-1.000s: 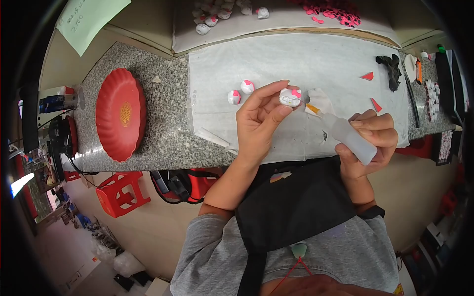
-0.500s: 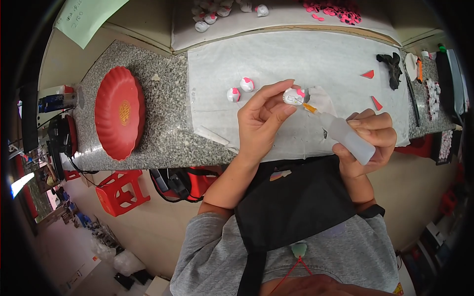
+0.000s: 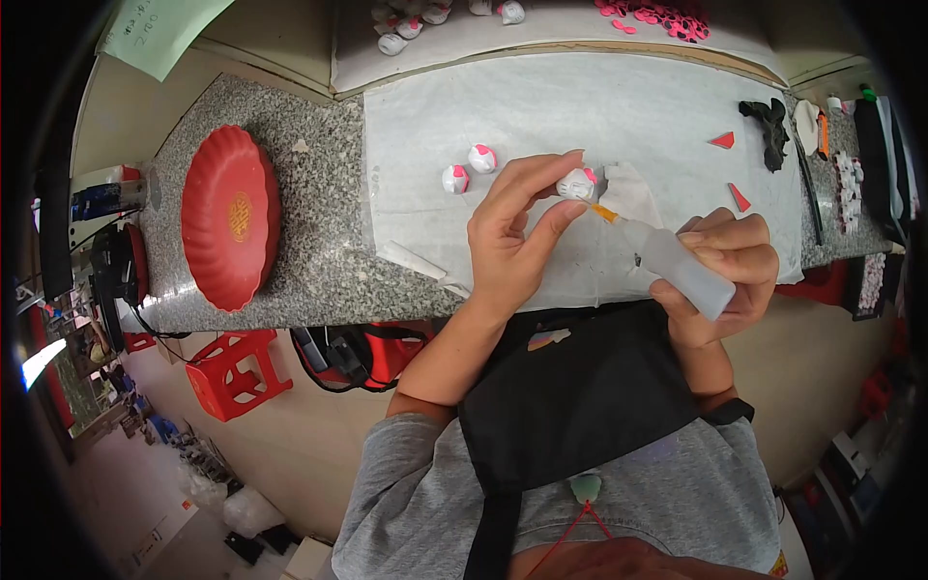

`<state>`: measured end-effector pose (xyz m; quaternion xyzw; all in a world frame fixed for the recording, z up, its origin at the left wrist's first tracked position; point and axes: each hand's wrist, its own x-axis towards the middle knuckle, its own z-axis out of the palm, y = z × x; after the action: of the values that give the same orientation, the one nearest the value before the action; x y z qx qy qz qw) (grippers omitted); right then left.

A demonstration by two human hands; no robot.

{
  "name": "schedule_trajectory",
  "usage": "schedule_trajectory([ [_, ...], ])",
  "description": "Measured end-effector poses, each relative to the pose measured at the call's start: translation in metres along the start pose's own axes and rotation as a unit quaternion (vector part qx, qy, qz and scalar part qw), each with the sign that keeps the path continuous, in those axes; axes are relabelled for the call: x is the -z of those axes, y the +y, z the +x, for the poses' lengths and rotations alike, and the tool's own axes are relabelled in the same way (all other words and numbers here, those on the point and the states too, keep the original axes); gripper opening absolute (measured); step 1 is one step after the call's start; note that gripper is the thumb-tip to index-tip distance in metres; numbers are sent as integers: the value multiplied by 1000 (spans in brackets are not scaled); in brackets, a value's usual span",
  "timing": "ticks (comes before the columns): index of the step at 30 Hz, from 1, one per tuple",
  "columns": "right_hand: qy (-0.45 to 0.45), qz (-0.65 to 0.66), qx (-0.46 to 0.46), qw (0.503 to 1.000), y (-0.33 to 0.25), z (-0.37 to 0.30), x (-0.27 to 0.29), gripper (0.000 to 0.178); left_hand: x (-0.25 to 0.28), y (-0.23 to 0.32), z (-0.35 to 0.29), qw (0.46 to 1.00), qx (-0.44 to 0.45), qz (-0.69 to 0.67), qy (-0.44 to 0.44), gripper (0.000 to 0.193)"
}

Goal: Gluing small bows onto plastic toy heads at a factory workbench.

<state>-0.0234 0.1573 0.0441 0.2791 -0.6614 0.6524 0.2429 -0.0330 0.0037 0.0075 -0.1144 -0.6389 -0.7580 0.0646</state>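
Between the thumb and fingers of my left hand (image 3: 517, 237) is a small white rounded piece with a pink patch (image 3: 577, 184). My right hand (image 3: 727, 275) grips a translucent squeeze bottle (image 3: 684, 271), tilted so that its orange-yellow tip (image 3: 604, 213) points up and left. That tip is at the lower right of the held piece; whether they touch I cannot tell. Two similar white-and-pink pieces, a nearer one (image 3: 455, 179) and a farther one (image 3: 482, 159), rest on the white paper (image 3: 416, 116) left of my hands.
A red scalloped tray (image 3: 208, 232) stands on the speckled counter (image 3: 329, 213) at left. Toward the right are red scraps (image 3: 739, 197) and a crumpled black item (image 3: 766, 135). The back shelf bears more white pieces (image 3: 392, 43) and a pile of pink bits (image 3: 677, 24).
The white piece has turned slightly in my left fingers, and its marked side faces differently. The bottle stays almost where it was, its tip near the piece. The whole view has shifted a little.
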Motion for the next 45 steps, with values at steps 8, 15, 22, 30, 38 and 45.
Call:
schedule_trajectory([
  [8,5,-25,-5,1000,4,2,4,42,-1,0,1,1000,-2,8,7,30],
  [15,13,-7,-189,982,27,36,28,28,6,1,2,983,16,-148,108,32],
  [22,-103,-328,-286,894,109,98,31,27,6,1,0,985,24,-144,96,32],
  [30,-203,-519,-113,823,136,104,30,21,6,1,0,984,29,-154,89,31],
  [38,-93,-81,-297,947,48,53,15,7,9,-2,-2,995,-1,-71,77,30],
  [45,23,195,-389,900,20,10,-7,6,1,0,0,997,1,-17,77,31],
])
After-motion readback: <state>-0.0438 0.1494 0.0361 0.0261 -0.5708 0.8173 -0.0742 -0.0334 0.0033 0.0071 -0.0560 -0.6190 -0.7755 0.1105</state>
